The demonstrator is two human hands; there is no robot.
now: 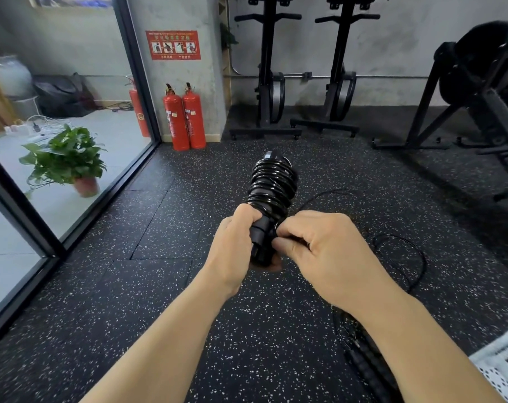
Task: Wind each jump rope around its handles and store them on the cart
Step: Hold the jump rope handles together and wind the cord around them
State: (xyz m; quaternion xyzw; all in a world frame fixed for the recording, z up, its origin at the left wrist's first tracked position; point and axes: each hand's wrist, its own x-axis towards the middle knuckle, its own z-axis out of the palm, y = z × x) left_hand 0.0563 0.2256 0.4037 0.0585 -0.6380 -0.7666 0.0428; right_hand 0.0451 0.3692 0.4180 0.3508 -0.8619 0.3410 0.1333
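Left hand: curled round the lower end of the handles.
Jump rope: coiled on handles, rising from between both hands.
Right hand: pinches the cord against the handles.
Loose rope: on floor, right of the right hand.

— What's your jump rope like?
— Black, glossy, and coiled thickly around both handles. The bundle tilts away from you, bare handle ends nearest you.
— Anything unwound?
— A thin loose cord loops on the floor to your right.
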